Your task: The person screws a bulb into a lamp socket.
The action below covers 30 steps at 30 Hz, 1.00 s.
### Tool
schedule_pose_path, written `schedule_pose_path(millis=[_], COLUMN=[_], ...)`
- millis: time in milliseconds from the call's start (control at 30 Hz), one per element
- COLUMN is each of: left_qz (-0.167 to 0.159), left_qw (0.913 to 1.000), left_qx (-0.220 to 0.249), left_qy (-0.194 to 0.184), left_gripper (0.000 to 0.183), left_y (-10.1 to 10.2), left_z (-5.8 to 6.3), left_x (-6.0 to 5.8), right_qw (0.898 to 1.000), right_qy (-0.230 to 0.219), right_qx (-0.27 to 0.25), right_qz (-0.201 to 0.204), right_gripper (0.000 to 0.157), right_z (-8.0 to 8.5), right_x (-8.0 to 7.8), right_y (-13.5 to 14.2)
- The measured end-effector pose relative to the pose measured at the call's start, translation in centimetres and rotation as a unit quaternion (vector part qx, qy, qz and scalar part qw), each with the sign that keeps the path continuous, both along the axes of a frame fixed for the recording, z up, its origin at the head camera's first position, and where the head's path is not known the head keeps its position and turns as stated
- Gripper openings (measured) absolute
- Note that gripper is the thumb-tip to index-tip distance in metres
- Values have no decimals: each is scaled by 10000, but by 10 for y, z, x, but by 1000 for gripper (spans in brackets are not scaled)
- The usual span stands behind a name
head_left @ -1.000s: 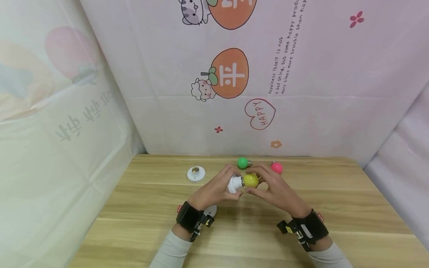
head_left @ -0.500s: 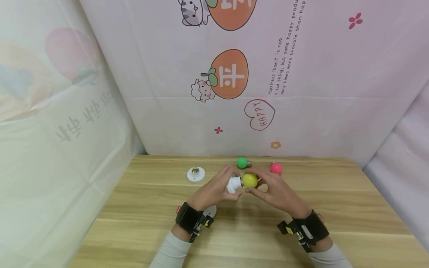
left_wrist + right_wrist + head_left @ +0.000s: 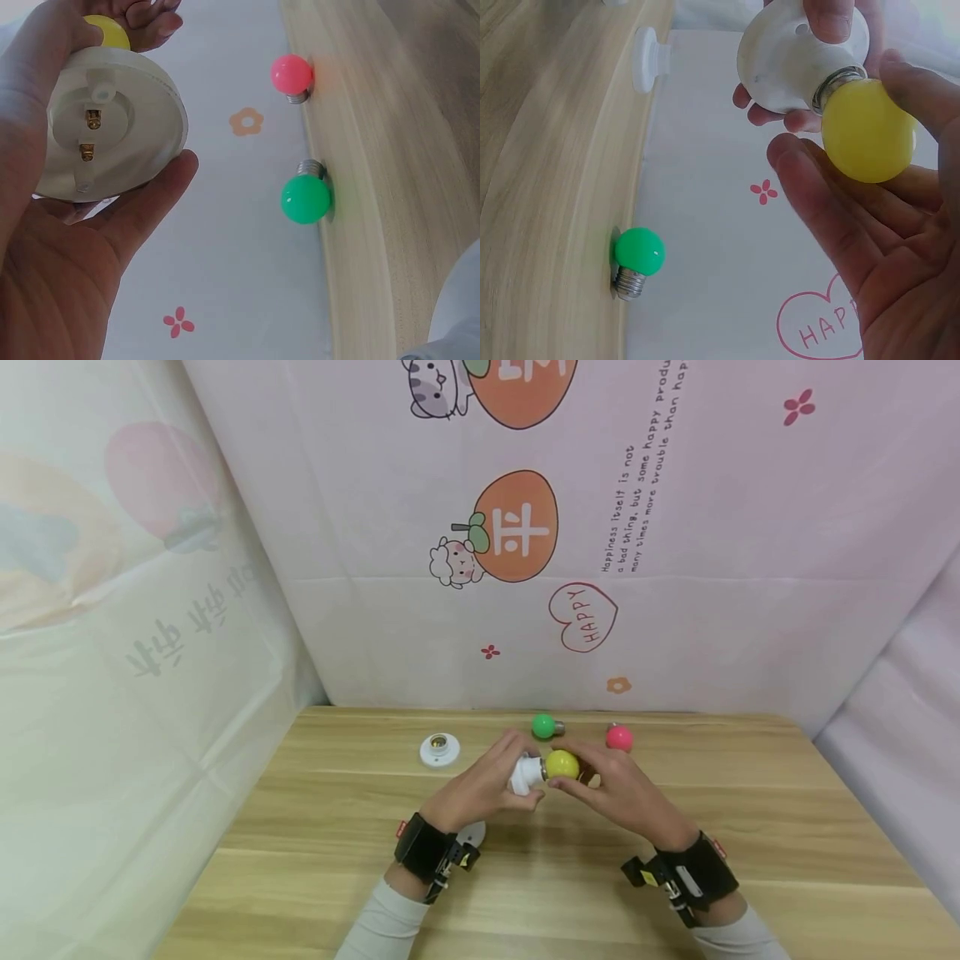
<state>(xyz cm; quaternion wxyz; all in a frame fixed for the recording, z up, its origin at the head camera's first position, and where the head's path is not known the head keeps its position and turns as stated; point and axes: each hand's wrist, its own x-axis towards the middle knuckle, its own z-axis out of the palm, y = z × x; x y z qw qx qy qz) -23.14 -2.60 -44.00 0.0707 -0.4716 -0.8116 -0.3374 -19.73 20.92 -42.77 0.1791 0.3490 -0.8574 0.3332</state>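
My left hand [image 3: 480, 787] grips a round white lamp holder [image 3: 527, 772] by its base, above the table. In the left wrist view, the hollow back of the lamp holder [image 3: 150, 139] shows two brass screws. A yellow light bulb [image 3: 562, 765] stands with its metal cap partly inside the socket mouth, a silver band of thread still visible in the right wrist view. Around the yellow bulb [image 3: 868, 133] curl the thumb and fingers of my right hand [image 3: 622, 787], the thumb against the glass near the cap.
Towards the back of the wooden table [image 3: 720, 827] lie a green bulb [image 3: 543, 726] and a pink bulb [image 3: 619, 738]. A second white lamp holder [image 3: 439, 749] sits at back left. Another white base [image 3: 472, 834] is partly hidden by my left wrist. A printed cloth [image 3: 405, 635] hangs behind.
My right thumb and fingers shift slightly around the yellow bulb. The left hand and lamp holder stay in nearly the same place.
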Motion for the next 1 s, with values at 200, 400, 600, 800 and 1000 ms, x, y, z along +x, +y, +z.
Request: schedule_pose_path(millis=[200,400,600,800,1000], left_qz=[-29,-16,13,47,85], left_qw=[10000,10000,10000,10000,9998], left_qx=[-32,-25,-42,26,58], left_qy=[84,63,33,-71,-152], left_gripper=[44,44,45,46,46], left_y=[1,1,1,0,-1], left_z=[-1,0,0,2,3], left_x=[0,0,1,2,2], right_qw=[9997,9996,9998,9993,9989], right_qy=[-184,-50,173,277,225], right_qx=[8,120,13,-219,-255], right_qz=[-179,-254,-84,107,308], right_gripper=[37,42,56,51,59], right_z=[-1,0,0,0,1], right_x=[1,1,-1,0,1], right_y=[1,1,0,-1,0])
